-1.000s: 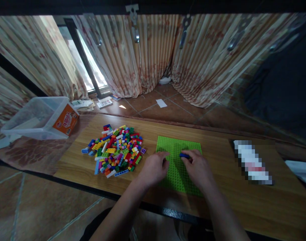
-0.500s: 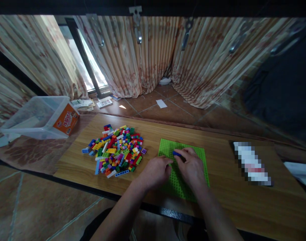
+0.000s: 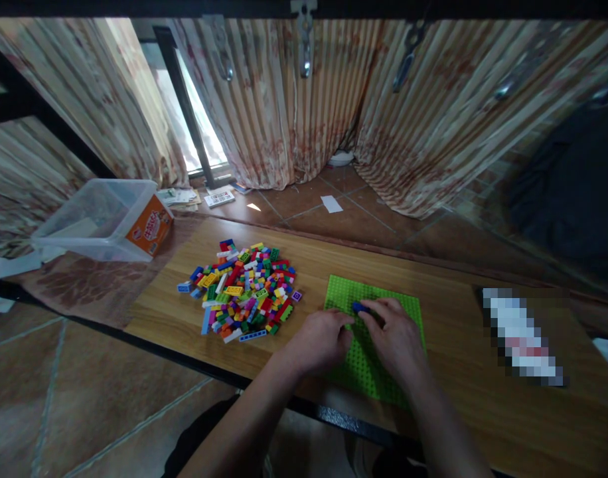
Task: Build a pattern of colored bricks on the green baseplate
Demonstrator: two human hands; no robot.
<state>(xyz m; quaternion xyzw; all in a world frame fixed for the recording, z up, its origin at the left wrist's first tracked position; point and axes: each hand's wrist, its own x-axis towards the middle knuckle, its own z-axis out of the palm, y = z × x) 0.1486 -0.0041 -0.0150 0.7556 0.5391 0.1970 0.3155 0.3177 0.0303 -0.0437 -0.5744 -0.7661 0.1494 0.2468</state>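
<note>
Blue brick [image 3: 360,307]: 1 piece, lay right of the frame's centre, above the upper part of the green baseplate [image 3: 341,290].
Long axis: ran roughly left to right in the frame, dipping slightly toward the right.
Right hand [image 3: 396,335]: reached in from the lower right; clamped the blue brick between thumb and fingertips, covering the right end.
Left hand [image 3: 324,338]: reached in from the lower left, with fingers curled; stood just to the lower left of the blue brick, apparently without contact. Could not tell fingertips together from fingertips apart.
Nearer hand: right, in direct contact.
Seating on studs: could not be told at this angle.
Baseplate position: flat on the wooden table [image 3: 448,378], right of centre, partly hidden under 2 hands.
Brick pile [image 3: 247,292]: spread left of centre in mixed colours, well apart from the blue brick.
Transparent bin [image 3: 92,219]: stood at the frame's left, with an orange label [image 3: 151,227] facing right.
Pixelated item [image 3: 523,338]: lay at the frame's right; could not be identified.
</note>
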